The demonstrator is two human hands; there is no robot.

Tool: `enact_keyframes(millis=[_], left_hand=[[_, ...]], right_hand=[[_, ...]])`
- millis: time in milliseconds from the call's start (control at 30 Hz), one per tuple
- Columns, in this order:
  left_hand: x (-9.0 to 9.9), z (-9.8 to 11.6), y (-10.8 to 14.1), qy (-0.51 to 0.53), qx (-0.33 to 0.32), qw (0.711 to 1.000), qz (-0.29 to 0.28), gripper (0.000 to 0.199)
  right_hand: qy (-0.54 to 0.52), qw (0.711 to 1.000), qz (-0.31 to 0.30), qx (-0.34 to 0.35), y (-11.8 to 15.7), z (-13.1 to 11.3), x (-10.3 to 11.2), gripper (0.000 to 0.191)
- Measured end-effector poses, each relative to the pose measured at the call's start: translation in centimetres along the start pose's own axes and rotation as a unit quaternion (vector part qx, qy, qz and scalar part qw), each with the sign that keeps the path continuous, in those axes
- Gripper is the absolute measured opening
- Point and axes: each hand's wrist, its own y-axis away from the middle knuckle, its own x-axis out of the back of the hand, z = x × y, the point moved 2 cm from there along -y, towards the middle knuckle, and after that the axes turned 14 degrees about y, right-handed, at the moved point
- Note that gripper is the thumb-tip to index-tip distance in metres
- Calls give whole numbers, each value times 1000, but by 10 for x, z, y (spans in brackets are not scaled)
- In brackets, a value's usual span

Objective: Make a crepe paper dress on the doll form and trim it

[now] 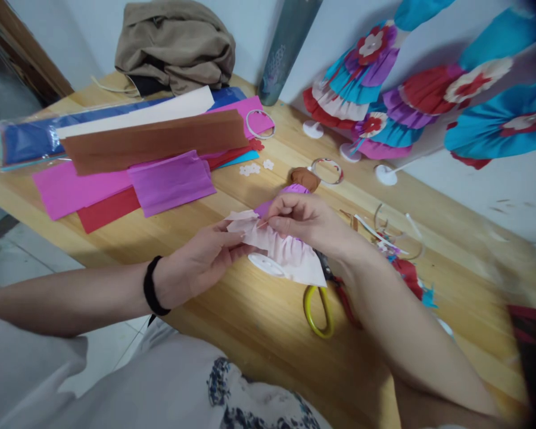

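Clothing: the person wears a pale shirt (134,381), with a black band (153,287) around the left wrist.
Scissors: the scissors (308,310), one handle yellow and one red, lie on the wooden table (250,316), partly hidden by the right forearm.
Left hand: the left hand (201,259) has thumb and fingers closed on one end of the white frill (295,259).
Right hand: the right hand (310,220) pinches a thin strand (262,225), thumb and forefinger together, above the frill; its material cannot be told.
Figure: the purple-topped doll (262,208) lies under the frill, a white disc (265,264) at the near end, a brown head (304,177) at the far end; whether the frill wraps fully around cannot be seen.
Scraps: coloured cuttings (406,274) lie beyond the right forearm.
Paper: folded purple paper (172,185) overlaps pink and red sheets; a brown sheet (156,140) lies behind.
Small pieces: white flowers (250,170) sit between paper and doll.
Back: a brown cloth bundle (174,44), a dark cylinder (288,47), and ruffled figures (370,71) on white bases by the wall.
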Motion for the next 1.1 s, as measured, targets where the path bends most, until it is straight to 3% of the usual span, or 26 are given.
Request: enact_keyframes(millis=[100, 267, 533, 700, 1100], left_hand=[[-3, -1, -3, 14, -1, 1000, -6, 27], [-7, -2, -4, 36, 9, 999, 35, 28], [-9, -2, -5, 46, 16, 999, 22, 27], [-5, -4, -7, 54, 20, 998, 17, 25], [-3, -4, -9, 37, 21, 999, 4, 20]], right_hand=[[1, 1000, -16, 0, 3, -1, -2, 17], [13, 1000, -29, -3, 5, -2, -3, 17], [89, 995, 36, 16, 0, -3, -3, 18], [136, 985, 109, -3, -4, 1, -4, 18], [-12, 991, 121, -53, 1, -10, -4, 24]])
